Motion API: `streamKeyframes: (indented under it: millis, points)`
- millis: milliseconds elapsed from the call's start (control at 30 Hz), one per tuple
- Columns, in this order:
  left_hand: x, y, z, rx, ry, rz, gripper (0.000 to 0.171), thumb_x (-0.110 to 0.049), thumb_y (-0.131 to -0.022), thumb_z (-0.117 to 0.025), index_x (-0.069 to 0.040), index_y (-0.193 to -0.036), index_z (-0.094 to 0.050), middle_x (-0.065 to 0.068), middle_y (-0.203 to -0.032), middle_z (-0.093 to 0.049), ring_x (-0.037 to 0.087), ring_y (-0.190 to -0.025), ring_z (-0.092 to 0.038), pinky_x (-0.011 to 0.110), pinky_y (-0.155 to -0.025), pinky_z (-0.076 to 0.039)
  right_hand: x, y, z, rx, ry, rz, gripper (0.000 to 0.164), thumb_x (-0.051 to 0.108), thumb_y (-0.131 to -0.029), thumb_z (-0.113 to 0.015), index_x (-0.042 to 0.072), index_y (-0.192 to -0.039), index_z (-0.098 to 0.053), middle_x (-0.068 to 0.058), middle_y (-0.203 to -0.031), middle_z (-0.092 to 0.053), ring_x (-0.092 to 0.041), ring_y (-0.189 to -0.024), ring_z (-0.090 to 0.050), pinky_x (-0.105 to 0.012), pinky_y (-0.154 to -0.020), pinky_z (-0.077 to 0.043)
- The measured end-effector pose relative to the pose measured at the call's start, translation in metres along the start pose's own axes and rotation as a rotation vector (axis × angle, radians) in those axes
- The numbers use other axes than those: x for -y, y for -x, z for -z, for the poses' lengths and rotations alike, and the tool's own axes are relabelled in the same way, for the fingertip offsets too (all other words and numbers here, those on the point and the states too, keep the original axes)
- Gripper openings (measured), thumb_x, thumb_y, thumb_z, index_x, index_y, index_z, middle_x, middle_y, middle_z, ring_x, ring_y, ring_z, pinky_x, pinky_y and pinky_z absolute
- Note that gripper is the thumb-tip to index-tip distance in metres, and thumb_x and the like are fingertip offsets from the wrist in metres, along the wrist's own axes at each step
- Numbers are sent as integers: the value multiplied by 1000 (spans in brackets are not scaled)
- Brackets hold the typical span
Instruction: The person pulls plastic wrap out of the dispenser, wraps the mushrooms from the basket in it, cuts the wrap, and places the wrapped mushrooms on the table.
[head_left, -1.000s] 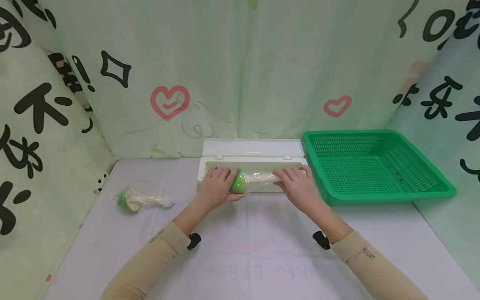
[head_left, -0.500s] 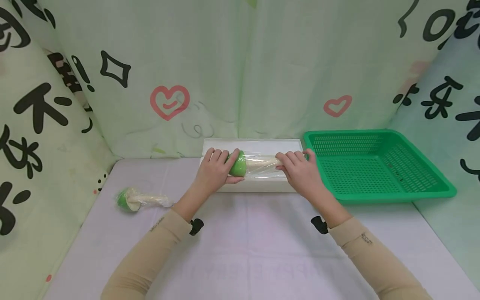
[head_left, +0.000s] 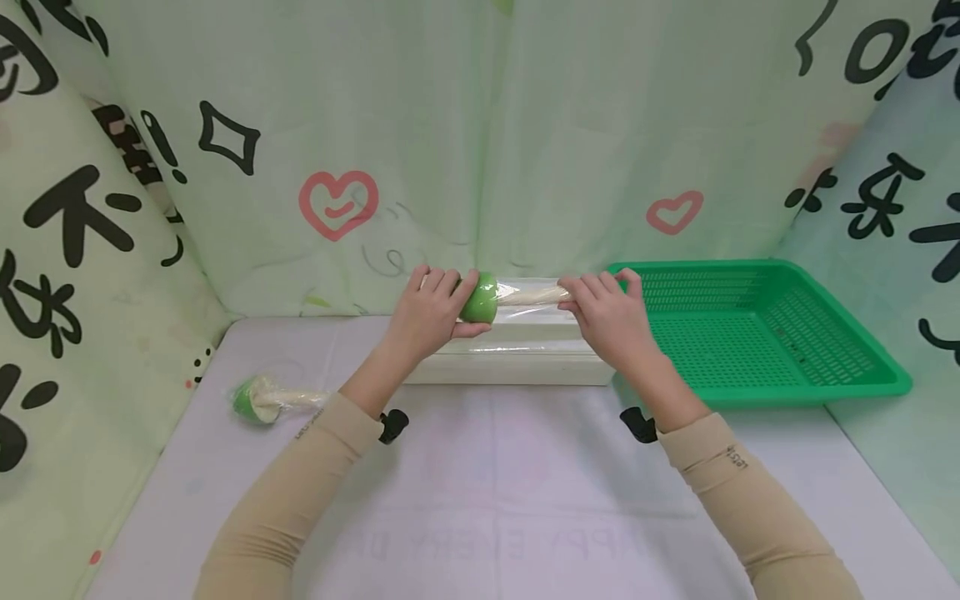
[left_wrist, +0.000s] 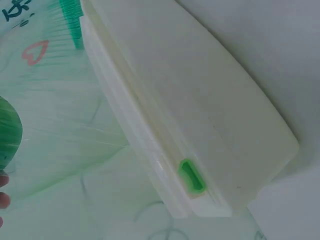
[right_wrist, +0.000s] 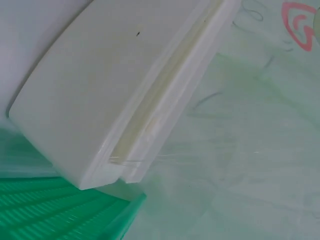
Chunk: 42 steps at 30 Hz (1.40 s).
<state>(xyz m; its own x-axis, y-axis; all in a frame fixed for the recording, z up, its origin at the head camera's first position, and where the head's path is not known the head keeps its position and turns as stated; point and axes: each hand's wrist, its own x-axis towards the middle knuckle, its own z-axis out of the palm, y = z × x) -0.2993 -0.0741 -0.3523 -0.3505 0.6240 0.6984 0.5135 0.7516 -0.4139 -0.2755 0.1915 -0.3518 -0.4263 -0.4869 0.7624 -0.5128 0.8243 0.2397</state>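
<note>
A pale object with a glossy round green head (head_left: 483,297) and a thin cream stem (head_left: 532,295) hangs level above the back of a long white film box (head_left: 510,368). My left hand (head_left: 431,312) grips the green end, thumb below and fingers over the top. At the other end, my right hand (head_left: 611,312) pinches the stem's tip. Clear cling film (head_left: 517,318) stretches from the box up to the object. The left wrist view shows a green slider (left_wrist: 192,177) on the box edge. What lies under the fingers is hidden.
A similar green-and-cream object (head_left: 262,400) wrapped in film lies on the white tablecloth (head_left: 480,500) at left. The green plastic basket (head_left: 772,392) stands right beside the box. A printed pale green curtain (head_left: 480,150) hangs close behind.
Both hands have lifted the object from over the box and moved it away toward the curtain. A stretch of film now spans between it and the box.
</note>
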Motion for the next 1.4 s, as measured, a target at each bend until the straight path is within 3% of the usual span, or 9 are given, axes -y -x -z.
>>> streamKeyframes:
  millis: [233, 667, 1000, 1400]
  points:
    - [5, -7, 6, 58, 1, -1, 67, -66, -77, -52, -10, -113, -50, 7, -88, -58, 22, -81, -56, 37, -82, -40, -6, -8, 4, 16, -23, -4, 37, 37, -98, -32, 8, -103, -54, -7, -72, -52, -26, -68, -49, -51, -80, -32]
    - [11, -20, 12, 32, 8, 19, 65, -65, -78, -52, -10, -112, -50, 7, -86, -58, 22, -81, -56, 38, -83, -39, -13, -21, 16, 93, -30, -27, 40, 39, -96, -31, 8, -107, -53, -9, -79, -55, -28, -75, -50, -51, -84, -30]
    - [16, -30, 18, 62, 10, 30, 65, -65, -79, -50, -11, -114, -49, 7, -89, -59, 23, -83, -56, 38, -83, -39, -16, -31, 27, 140, -40, -56, 28, 24, -87, -59, 8, -110, -53, -9, -83, -56, -28, -79, -50, -50, -87, -28]
    - [21, -42, 27, 49, -4, 32, 65, -64, -80, -50, -10, -115, -50, 7, -87, -59, 23, -82, -57, 38, -82, -39, -21, -45, 39, 214, -55, -107, 32, 23, -86, -60, 10, -114, -51, -10, -88, -58, -29, -82, -49, -50, -90, -25]
